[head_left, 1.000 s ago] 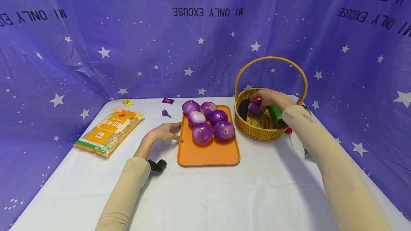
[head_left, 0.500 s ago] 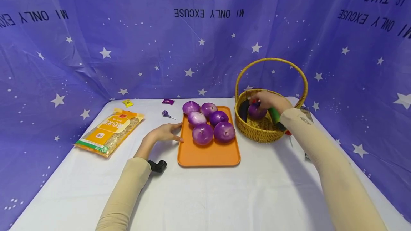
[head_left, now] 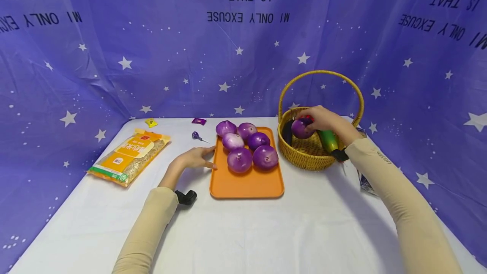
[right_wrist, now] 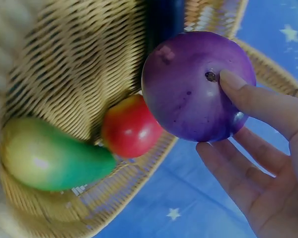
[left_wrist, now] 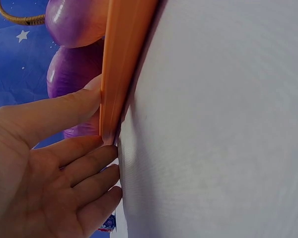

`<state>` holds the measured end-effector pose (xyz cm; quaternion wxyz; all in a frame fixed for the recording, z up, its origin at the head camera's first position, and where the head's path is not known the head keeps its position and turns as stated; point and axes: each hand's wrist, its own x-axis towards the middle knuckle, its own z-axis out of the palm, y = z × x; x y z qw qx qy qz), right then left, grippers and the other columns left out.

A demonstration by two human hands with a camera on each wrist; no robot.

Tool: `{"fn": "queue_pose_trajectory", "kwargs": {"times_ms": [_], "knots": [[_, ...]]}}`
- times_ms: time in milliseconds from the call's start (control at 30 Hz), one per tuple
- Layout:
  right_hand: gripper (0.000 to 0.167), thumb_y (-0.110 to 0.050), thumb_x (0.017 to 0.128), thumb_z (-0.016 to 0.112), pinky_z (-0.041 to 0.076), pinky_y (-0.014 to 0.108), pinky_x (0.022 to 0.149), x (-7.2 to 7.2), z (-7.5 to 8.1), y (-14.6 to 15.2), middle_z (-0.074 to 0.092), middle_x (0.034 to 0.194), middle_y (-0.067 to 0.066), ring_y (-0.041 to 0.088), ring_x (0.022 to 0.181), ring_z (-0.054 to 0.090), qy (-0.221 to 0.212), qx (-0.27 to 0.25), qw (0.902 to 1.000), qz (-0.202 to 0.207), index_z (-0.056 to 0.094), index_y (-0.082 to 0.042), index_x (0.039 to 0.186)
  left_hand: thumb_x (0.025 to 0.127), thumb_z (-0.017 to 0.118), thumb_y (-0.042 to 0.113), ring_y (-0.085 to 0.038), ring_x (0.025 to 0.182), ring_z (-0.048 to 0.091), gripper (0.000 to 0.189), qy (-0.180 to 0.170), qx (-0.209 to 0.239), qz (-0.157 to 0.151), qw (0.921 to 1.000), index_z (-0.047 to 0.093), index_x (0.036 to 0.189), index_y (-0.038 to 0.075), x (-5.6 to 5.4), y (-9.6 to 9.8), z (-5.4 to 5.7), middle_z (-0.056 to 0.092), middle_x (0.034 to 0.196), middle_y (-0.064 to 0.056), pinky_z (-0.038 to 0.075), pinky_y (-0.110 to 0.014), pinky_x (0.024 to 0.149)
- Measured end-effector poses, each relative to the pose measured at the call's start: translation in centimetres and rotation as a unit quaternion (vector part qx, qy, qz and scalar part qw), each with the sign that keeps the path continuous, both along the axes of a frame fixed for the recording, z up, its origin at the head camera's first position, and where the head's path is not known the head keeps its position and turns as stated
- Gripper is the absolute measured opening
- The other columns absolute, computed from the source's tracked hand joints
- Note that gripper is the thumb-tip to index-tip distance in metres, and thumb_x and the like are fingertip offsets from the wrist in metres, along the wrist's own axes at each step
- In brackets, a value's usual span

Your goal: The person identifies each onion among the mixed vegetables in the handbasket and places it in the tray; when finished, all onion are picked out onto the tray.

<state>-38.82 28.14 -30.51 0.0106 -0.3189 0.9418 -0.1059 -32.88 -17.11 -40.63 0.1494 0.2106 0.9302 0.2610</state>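
Note:
My right hand (head_left: 321, 119) pinches a purple onion (right_wrist: 188, 94) between thumb and fingers, at the left side of the wicker basket (head_left: 304, 160). In the right wrist view the onion overlaps a red round fruit or vegetable (right_wrist: 131, 126). A green and yellow mango-like piece (right_wrist: 49, 153) lies in the basket, along with a dark, long eggplant-like one (head_left: 288, 132). My left hand (head_left: 192, 157) touches the left edge of an orange tray (head_left: 247, 187), its thumb reaching over the rim in the left wrist view. Several purple onions (head_left: 239, 160) stand in rows on the tray.
The basket's tall handle (head_left: 321, 71) arches over my right hand. Left of the tray lie an orange grain bag (head_left: 131, 155), a lollipop (head_left: 195, 135), a yellow wrapped candy (head_left: 151, 122) and a purple one (head_left: 199, 120). A shiny packet (head_left: 366, 185) is partly behind my right sleeve.
My right hand has raised the onion a little within the basket, and more of the green and yellow piece shows. The left hand stays at the tray's edge.

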Motion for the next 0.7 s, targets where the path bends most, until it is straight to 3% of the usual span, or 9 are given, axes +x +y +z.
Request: {"fn": "queue_pose_trajectory", "kwargs": {"times_ms": [167,333,500,700], "knots": [[0.047,-0.006,0.079,0.079,0.045,0.053,0.098,2.2,0.4,-0.5,0.063,0.122,0.014,0.035,0.114,0.055,0.036,-0.034,0.9987,0.011,0.065,-0.007,0.123,0.084,0.074,0.038,-0.042,0.137,0.03,0.086,-0.003,0.004,-0.002,1.0,0.03,0.151,0.005,0.0,0.0,0.0,0.035,0.15,-0.02,0.025,-0.055,0.112],[0.048,-0.01,0.081,0.078,0.046,0.053,0.097,4.5,1.1,-1.3,0.059,0.13,0.014,0.036,0.119,0.052,0.062,-0.047,0.997,0.006,0.063,-0.011,0.126,0.084,0.074,0.037,-0.042,0.137,0.029,0.086,-0.002,0.004,-0.006,1.0,0.029,0.151,0.004,-0.1,0.0,0.1,0.035,0.15,-0.02,0.023,-0.055,0.112],[0.049,-0.013,0.083,0.077,0.047,0.05,0.095,6.6,1.4,-2.1,0.059,0.13,0.012,0.033,0.117,0.053,0.068,-0.06,0.9958,0.002,0.061,-0.012,0.129,0.084,0.074,0.037,-0.043,0.137,0.029,0.086,-0.001,0.006,-0.007,1.0,0.03,0.15,0.004,0.0,0.0,0.0,0.035,0.15,-0.021,0.024,-0.056,0.112],[0.05,-0.013,0.082,0.078,0.051,0.047,0.089,8.5,0.9,-3.3,0.063,0.122,0.012,0.03,0.109,0.058,0.078,-0.102,0.9912,0.032,0.061,-0.011,0.129,0.084,0.074,0.038,-0.043,0.137,0.03,0.086,0.004,0.008,-0.007,0.9999,0.031,0.15,0.003,0.0,0.0,0.0,0.035,0.149,-0.021,0.024,-0.055,0.112]]}}
